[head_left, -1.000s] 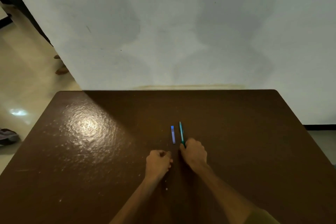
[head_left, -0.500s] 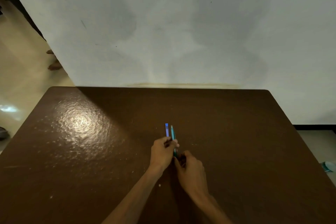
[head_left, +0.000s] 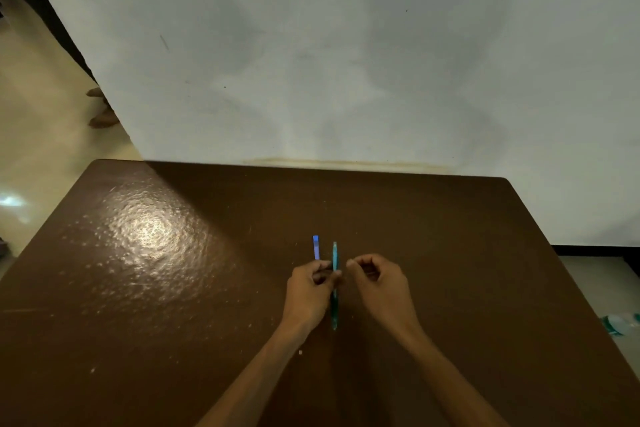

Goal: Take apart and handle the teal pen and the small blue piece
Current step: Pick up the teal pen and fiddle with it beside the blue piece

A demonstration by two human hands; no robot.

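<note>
small blue piece (head_left: 315, 247) flat on counter (head_left: 173, 288) just past left hand (head_left: 310, 291), whose fingers pinch teal pen (head_left: 334, 308) mid-barrel, pen running front-to-back between the hands, right hand (head_left: 379, 284) just beside it, fingers curled, no visible contact.
</note>
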